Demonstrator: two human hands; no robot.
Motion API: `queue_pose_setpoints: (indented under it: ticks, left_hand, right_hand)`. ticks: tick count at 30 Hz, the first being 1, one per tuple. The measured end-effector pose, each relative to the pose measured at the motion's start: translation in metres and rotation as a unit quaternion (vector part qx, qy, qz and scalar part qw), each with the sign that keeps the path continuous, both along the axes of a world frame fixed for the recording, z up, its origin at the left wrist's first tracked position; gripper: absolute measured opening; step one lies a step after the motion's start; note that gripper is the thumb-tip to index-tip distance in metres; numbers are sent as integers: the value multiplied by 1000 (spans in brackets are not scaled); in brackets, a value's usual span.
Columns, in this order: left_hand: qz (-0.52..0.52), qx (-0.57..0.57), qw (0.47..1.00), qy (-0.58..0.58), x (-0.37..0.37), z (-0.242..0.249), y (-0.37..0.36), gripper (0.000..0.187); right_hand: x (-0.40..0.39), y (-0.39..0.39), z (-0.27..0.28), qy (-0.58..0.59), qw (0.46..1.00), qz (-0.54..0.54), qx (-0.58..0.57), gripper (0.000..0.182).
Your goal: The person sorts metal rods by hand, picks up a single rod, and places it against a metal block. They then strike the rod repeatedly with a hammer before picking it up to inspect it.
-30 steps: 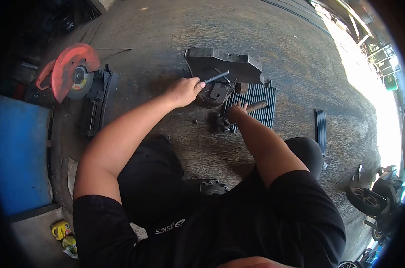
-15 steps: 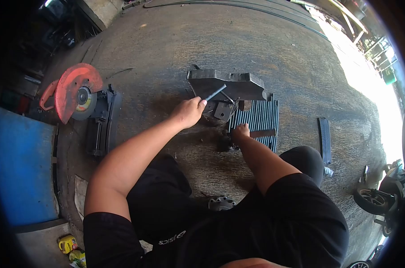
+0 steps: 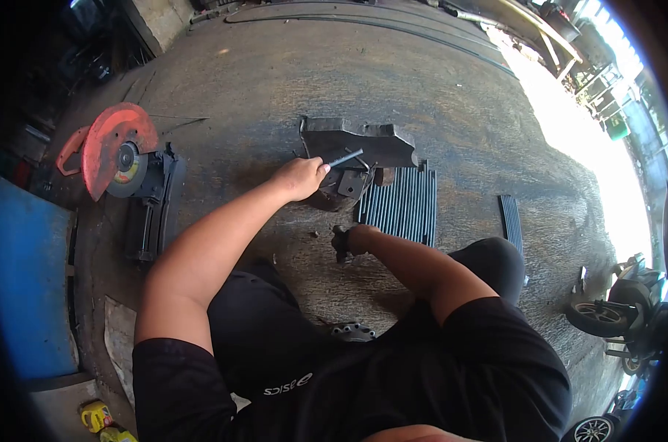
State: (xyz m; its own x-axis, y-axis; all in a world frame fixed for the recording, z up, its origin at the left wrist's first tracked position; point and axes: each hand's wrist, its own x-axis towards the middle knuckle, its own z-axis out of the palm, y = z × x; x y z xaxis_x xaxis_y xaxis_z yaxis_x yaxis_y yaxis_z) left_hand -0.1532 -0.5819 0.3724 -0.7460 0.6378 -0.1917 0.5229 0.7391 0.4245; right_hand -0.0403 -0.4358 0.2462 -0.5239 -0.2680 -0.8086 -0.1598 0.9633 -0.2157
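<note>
My left hand is closed around a short grey metal rod, which slants up to the right in front of a thick dark steel block. Below the rod's far end sits a dark metal plate with a hole. My right hand, closed and low over the floor, grips a hammer; its dark head shows left of the fingers, while the handle is hidden under my forearm. Just beyond that hand lies a row of cut metal rods, side by side.
A red cut-off saw stands at left, near a blue panel. Another small group of rods lies by my right knee. A dark metal part with bolts is between my legs. A motorcycle is at far right.
My right hand has come left and toward me with the hammer, off the row of rods. The rod in my left hand now lies at a flatter angle. The whole view has shifted slightly.
</note>
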Motion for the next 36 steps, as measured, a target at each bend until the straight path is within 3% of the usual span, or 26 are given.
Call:
queue_pose_setpoints:
  ticks: [2, 4, 5, 9, 11, 12, 14, 15, 17, 18, 20, 25, 28, 30, 31, 32, 34, 35, 36]
  left_hand:
    - [-8, 17, 1000, 13, -7, 2, 7, 40]
    - [-9, 10, 999, 31, -6, 18, 15, 40]
    - [-6, -5, 999, 47, -6, 26, 19, 40]
    - [-19, -54, 997, 50, -31, 28, 34, 37]
    - [-48, -86, 994, 52, -37, 17, 43, 35]
    - [-77, -125, 988, 56, -41, 19, 46, 33]
    - [-79, -134, 984, 81, -33, 24, 51, 30]
    - [-57, -131, 987, 77, -31, 24, 53, 30]
    - [-8, -136, 988, 66, -28, 21, 57, 31]
    - [-2, -141, 988, 68, -23, 24, 57, 31]
    - [3, -102, 992, 77, -15, 30, 55, 32]
    - [8, -74, 993, 93, -16, 25, 54, 32]
    - [48, -79, 993, 68, -13, 18, 55, 32]
    - [54, -87, 992, 71, -10, 13, 54, 34]
    - [50, -93, 992, 70, -10, 10, 52, 34]
    - [50, -83, 994, 42, -10, 7, 50, 35]
    - [47, -74, 996, 15, -9, 3, 51, 37]
    - [45, -71, 995, 60, -8, 2, 52, 37]
    - [45, -67, 991, 103, -7, 1, 52, 38]
  right_hand:
    - [0, 6, 8, 6, 1000, 20, 10, 39]
    - [-2, 18, 28, 51, 997, -58, -20, 32]
    - [-5, 30, 30, 157, 985, -48, -45, 39]
    - [-10, 74, 162, 248, 961, -119, 20, 43]
    - [-13, 104, 195, 323, 918, -222, 54, 43]
    - [-21, 120, 201, 367, 905, -211, 40, 39]
    - [-10, 138, 221, 381, 798, -417, -211, 33]
    - [-11, 139, 222, 387, 799, -409, -213, 33]
    - [-19, 140, 215, 428, 652, -469, -414, 33]
    - [-23, 142, 212, 426, 652, -466, -421, 33]
    - [-29, 146, 201, 337, 592, -580, -447, 31]
    - [-36, 133, 213, 368, 624, -573, -385, 34]
    - [-42, 124, 214, 420, 597, -528, -433, 35]
    - [-50, 127, 201, 413, 623, -469, -470, 37]
    - [-59, 131, 182, 431, 661, -460, -407, 37]
    - [-64, 132, 160, 429, 659, -465, -407, 37]
    - [-71, 124, 136, 356, 758, -480, -260, 38]
    - [-71, 120, 128, 356, 725, -515, -286, 42]
    - [-72, 120, 133, 355, 725, -515, -288, 42]
